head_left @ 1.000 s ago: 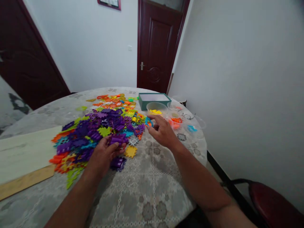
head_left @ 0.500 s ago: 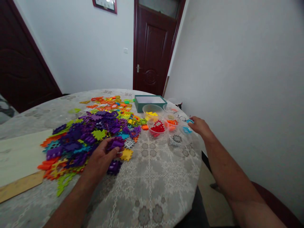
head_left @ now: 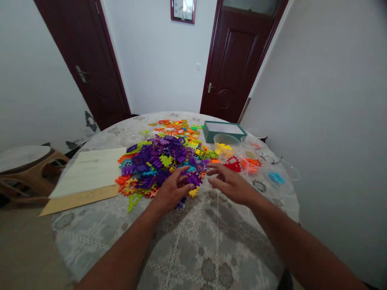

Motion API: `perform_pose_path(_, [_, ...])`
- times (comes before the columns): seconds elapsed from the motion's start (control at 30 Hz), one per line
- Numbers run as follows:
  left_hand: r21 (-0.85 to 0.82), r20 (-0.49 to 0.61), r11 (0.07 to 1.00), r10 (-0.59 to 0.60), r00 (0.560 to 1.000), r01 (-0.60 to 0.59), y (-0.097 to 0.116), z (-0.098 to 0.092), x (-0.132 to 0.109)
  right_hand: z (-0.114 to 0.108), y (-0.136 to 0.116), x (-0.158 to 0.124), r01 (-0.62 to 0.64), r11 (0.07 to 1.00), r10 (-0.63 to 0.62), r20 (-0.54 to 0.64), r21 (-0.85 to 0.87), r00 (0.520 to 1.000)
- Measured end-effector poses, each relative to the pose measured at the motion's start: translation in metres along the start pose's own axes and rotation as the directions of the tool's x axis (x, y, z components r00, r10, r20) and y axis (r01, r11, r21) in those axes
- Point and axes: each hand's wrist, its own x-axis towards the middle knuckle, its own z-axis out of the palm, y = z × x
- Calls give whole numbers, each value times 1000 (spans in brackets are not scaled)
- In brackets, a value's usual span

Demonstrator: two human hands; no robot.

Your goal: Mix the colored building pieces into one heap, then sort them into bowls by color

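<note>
A heap of flat plastic building pieces (head_left: 163,159), mostly purple with orange, yellow, green and blue ones, lies on the round table (head_left: 196,237). My left hand (head_left: 173,190) rests at the heap's near edge, its fingers curled round a purple piece (head_left: 193,179). My right hand (head_left: 230,184) hovers just right of it with fingers stretched towards the pile and nothing in them. Clear plastic bowls stand to the right: one with yellow pieces (head_left: 225,145), one with red (head_left: 233,164), one with orange (head_left: 251,163), one with blue (head_left: 275,177).
A teal box (head_left: 223,129) sits behind the bowls. A pale board (head_left: 90,171) lies on the table's left part. A wooden stool (head_left: 27,169) stands on the floor at left. Two dark doors and a wall clock are behind the table.
My right hand has come back from the blue bowl at far right to the heap, empty. The view swung left. My left hand stays on the purple pieces.
</note>
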Motion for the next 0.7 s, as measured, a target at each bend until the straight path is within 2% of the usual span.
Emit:
perform_pose_path(0.1, [-6, 45, 999, 48, 998, -48, -7, -2, 0, 30, -5, 18, 52, 998, -54, 82, 36, 995])
perform_pose_path(0.2, [30, 24, 998, 60, 998, -61, -13, -2, 0, 38, -6, 29, 37, 996, -49, 146, 84, 988])
perform_pose_path(0.33, [138, -12, 987, 80, 997, -77, -14, 1, -2, 28, -4, 39, -124, 984, 83, 290, 125, 953])
perform_pose_path(0.43, [354, -102, 926, 175, 979, -128, -11, 3, -5, 6, 3, 58, -131, 988, 101, 303, 81, 948])
perform_pose_path(0.53, [506, -133, 846, 272, 953, -170, -9, 3, -8, -31, 17, 96, -94, 995, 100, 175, -45, 979])
perform_pose_path(0.6, [561, -124, 800, 333, 935, -210, -11, 2, -9, -60, 31, 131, -100, 978, 98, -19, -182, 995])
perform_pose_path(0.7, [635, -96, 724, 421, 902, -270, -18, 0, -8, -100, 55, 186, -206, 899, 100, -275, -387, 956])
